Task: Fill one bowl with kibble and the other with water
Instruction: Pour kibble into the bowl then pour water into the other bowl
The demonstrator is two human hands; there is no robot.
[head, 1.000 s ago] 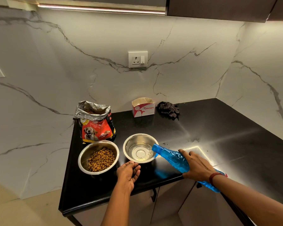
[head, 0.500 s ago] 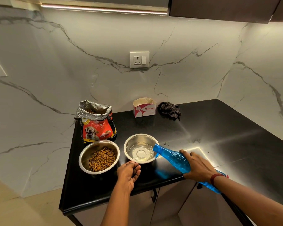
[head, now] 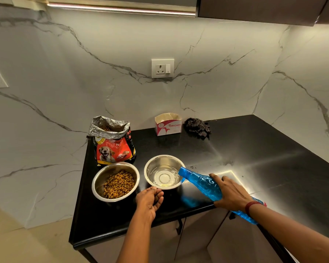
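Two steel bowls stand side by side near the front of the black counter. The left bowl [head: 99, 184] holds brown kibble. The right bowl [head: 160, 163] has a shallow layer of water in it. My right hand [head: 231, 194] grips a blue plastic bottle [head: 201, 182], tilted with its open mouth over the right bowl's rim. My left hand [head: 149, 201] rests on the counter with its fingertips touching the near rim of the water bowl. An open red kibble bag [head: 113, 142] stands behind the left bowl.
A small white and pink cardboard box [head: 168, 124] and a dark crumpled cloth [head: 198, 127] sit at the back by the marble wall. The black counter [head: 264, 158] stretches to the right. Its front edge runs just below my hands. A wall socket [head: 162, 67] is above.
Hands, bottle and bowls keep the same pose. The water in the right bowl looks slightly fuller. The view has shifted only a little.
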